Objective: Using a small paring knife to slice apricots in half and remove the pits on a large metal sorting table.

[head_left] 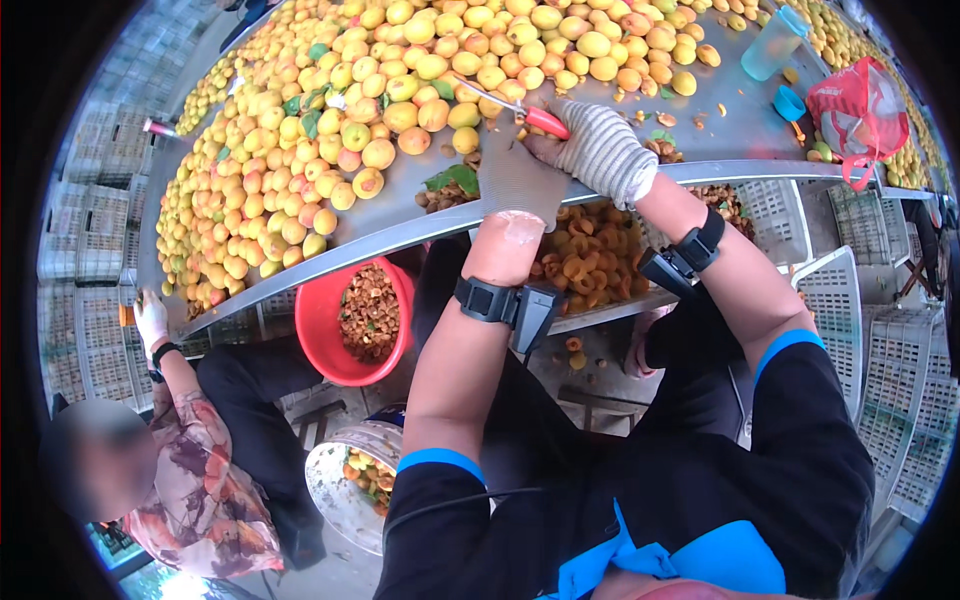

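Observation:
My right hand (605, 150), in a striped knit glove, is closed around the red handle of a knife (546, 122). The thin blade points up and to the left over the metal table. Close beside it, my left hand (522, 178) wears a greyish glove. Its back faces up and its fingers curl down, so whatever they hold is hidden. Both hands are over the table's near edge. Whole apricots (400, 115) lie in a large heap beyond and left of them. Below the edge, a crate holds halved apricots (590, 250).
A red basin (312, 335) of pits and a white bucket (330, 470) stand left of my legs. Another person (205, 480) sits at left, with a gloved hand at the table. A light-blue cup (775, 45) and red bag (855, 105) lie right. Plastic crates (835, 310) flank the table.

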A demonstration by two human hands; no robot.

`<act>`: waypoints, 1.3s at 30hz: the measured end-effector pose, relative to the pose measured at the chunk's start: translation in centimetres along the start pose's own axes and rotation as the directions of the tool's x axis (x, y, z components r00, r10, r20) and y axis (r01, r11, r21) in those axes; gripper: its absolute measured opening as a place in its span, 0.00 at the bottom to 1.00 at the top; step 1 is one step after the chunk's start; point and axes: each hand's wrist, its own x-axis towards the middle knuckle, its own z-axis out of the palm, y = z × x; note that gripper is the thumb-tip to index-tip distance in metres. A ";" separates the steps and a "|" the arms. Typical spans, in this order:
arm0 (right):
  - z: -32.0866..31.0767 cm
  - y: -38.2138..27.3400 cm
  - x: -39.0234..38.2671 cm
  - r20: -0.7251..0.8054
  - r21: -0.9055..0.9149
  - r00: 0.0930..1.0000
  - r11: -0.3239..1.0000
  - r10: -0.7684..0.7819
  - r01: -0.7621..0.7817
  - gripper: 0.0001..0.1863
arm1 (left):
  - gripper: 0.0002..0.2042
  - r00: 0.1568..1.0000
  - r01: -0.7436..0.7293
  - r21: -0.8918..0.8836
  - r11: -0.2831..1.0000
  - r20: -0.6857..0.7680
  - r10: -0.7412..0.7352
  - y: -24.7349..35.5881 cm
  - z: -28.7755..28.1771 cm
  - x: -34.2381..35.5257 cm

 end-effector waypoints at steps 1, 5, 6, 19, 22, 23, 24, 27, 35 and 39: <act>-0.1 0.3 -0.1 0.015 0.141 0.998 0.988 0.055 -0.057 0.24 | 0.19 0.997 0.064 -0.283 0.957 0.056 -0.050 -0.1 0.1 0.3; -0.5 1.1 0.1 0.042 0.613 0.992 0.781 0.119 -0.119 0.25 | 0.09 0.938 0.318 -0.927 0.201 0.277 -0.209 -0.2 -0.2 1.1; -0.6 1.2 0.1 0.064 0.669 0.989 0.729 0.135 -0.143 0.24 | 0.10 0.872 0.364 -0.911 -0.195 0.407 -0.271 -0.1 -0.4 1.4; -1.2 0.6 -0.7 -0.121 0.690 0.978 0.723 0.170 -0.041 0.19 | 0.11 0.812 0.467 -0.844 -0.263 0.527 -0.251 -0.2 -0.3 1.5; -1.7 2.4 0.3 -0.177 0.757 0.911 0.643 0.373 -0.117 0.16 | 0.08 0.892 0.450 -0.870 0.203 0.426 -0.153 0.4 -1.7 1.3; -1.9 3.2 0.8 -0.161 0.764 0.863 0.614 0.479 -0.198 0.16 | 0.07 0.937 0.256 -0.827 0.501 0.340 0.081 0.7 -2.4 1.2; -2.1 4.1 1.0 -0.160 0.770 0.866 0.608 0.474 -0.191 0.16 | 0.08 0.879 0.224 -0.784 0.580 0.420 0.228 1.1 -3.2 0.9; -2.5 6.1 1.5 -0.149 0.731 0.808 0.614 0.570 -0.298 0.18 | 0.13 0.428 0.524 -0.500 0.689 0.855 0.294 3.0 -4.7 -0.4; -2.4 5.3 1.1 -0.093 0.695 0.832 0.634 0.547 -0.339 0.16 | 0.22 0.474 0.116 -0.573 0.811 0.750 0.462 3.7 -6.9 -0.5; -2.2 4.2 1.2 -0.049 0.749 0.830 0.570 0.556 -0.338 0.15 | 0.18 0.976 0.096 -0.525 0.846 0.215 0.023 0.3 -8.7 3.5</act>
